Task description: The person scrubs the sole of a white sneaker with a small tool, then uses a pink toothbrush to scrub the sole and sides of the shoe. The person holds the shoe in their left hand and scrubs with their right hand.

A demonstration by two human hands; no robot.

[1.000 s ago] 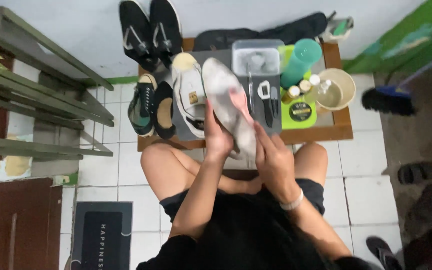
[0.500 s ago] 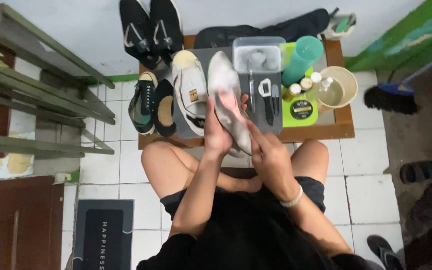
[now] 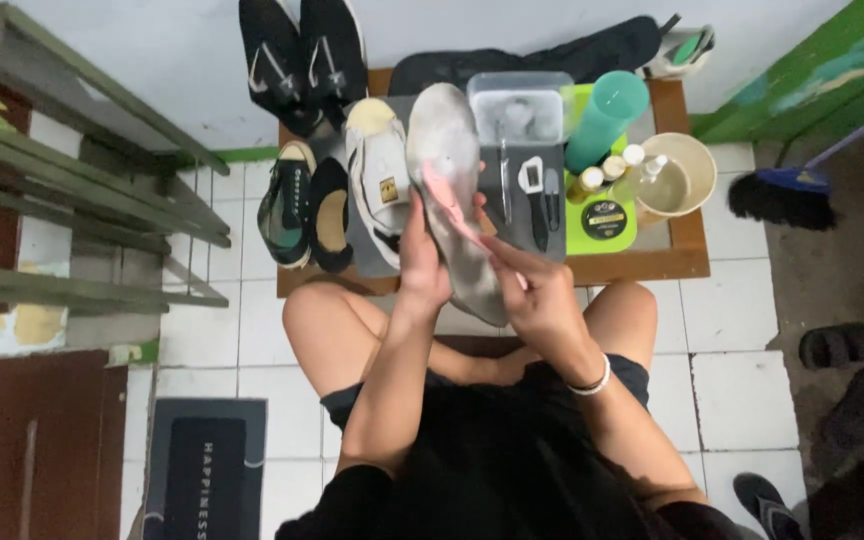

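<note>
The shoe (image 3: 449, 190) was held up with its dirty sole facing the camera, above the low table (image 3: 687, 250). Its long way ran up and down in the picture: the toe pointed away from the person and the heel pointed back at their knees.

The left hand (image 3: 422, 265) was pressed on the shoe's left side, near the heel end. Its fingers (image 3: 415, 225) were curled snug around that edge, so this hand had hold of the shoe. From these fingers, most of the shoe lay ahead and a little to the right.

The right hand (image 3: 542, 300) was at the heel end too, on the other side. Its fingers (image 3: 497, 255) were nearly closed and pinched something thin and pink (image 3: 449, 205) that lay along the sole. I could not tell just what the pink thing was. From these fingers, the shoe stretched ahead and to the left.

Both hands were touching the shoe, so neither was nearer.

A second pale shoe (image 3: 377, 175) lay flat just left of the left hand. A clear box (image 3: 520, 105) and some small tools (image 3: 534, 190) lay just past the right hand's fingers.
</note>
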